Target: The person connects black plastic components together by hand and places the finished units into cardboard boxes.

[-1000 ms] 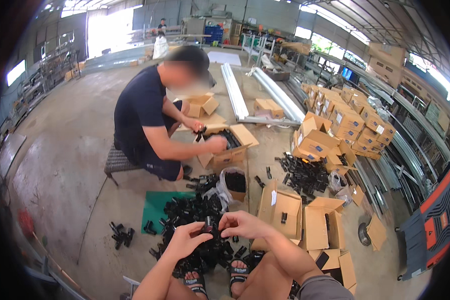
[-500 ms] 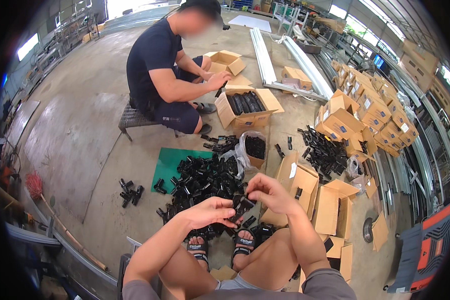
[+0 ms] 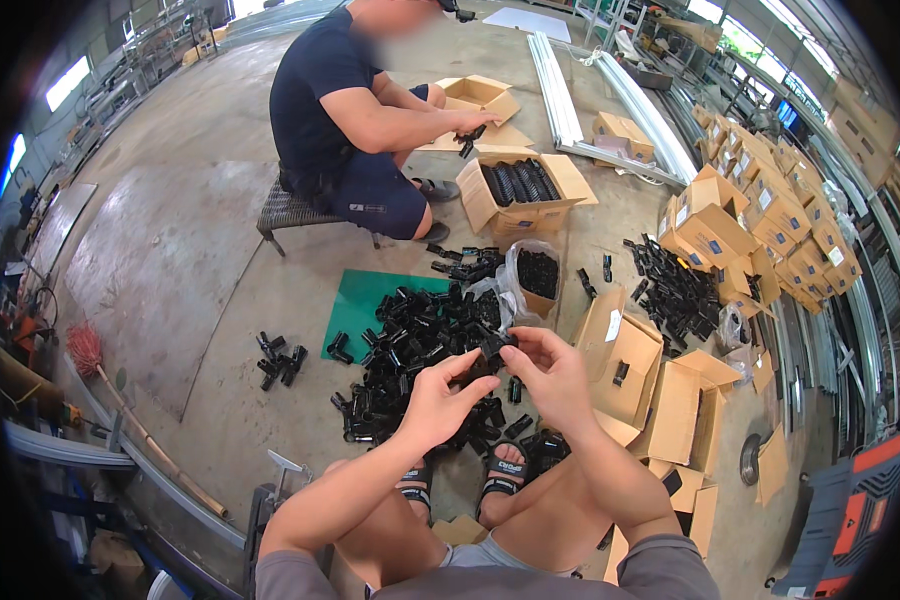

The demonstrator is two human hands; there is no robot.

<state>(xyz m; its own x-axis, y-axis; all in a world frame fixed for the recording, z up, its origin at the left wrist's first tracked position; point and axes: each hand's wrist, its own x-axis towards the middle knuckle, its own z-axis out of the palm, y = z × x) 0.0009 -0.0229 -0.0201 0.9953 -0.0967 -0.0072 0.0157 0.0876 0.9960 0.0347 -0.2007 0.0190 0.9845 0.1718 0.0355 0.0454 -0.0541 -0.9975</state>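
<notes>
A small black tubular fitting [image 3: 493,349] is between my hands, above the heap of similar black fittings [image 3: 415,335]. My right hand [image 3: 550,378] is closed on it, with thumb and fingers at its right side. My left hand [image 3: 438,400] is beside it, thumb stretched out and apart from the index finger; its fingertips come close to the fitting's left side. Whether they touch it I cannot tell. The heap lies partly on a green sheet [image 3: 345,310] and reaches down toward my sandalled feet.
Open cartons [image 3: 610,395] stand to my right, near another black pile [image 3: 675,300]. Ahead, a seated co-worker [image 3: 320,90] handles black parts beside a filled carton [image 3: 515,215]. A bag-lined box [image 3: 538,280] stands beyond the heap. Stacked cartons [image 3: 770,200] and a broom [image 3: 150,430] flank the area.
My left hand has loosened, its thumb now away from the fitting, while my right hand has closed on it. The co-worker's hands have lowered slightly beside the carton. The view has shifted.
</notes>
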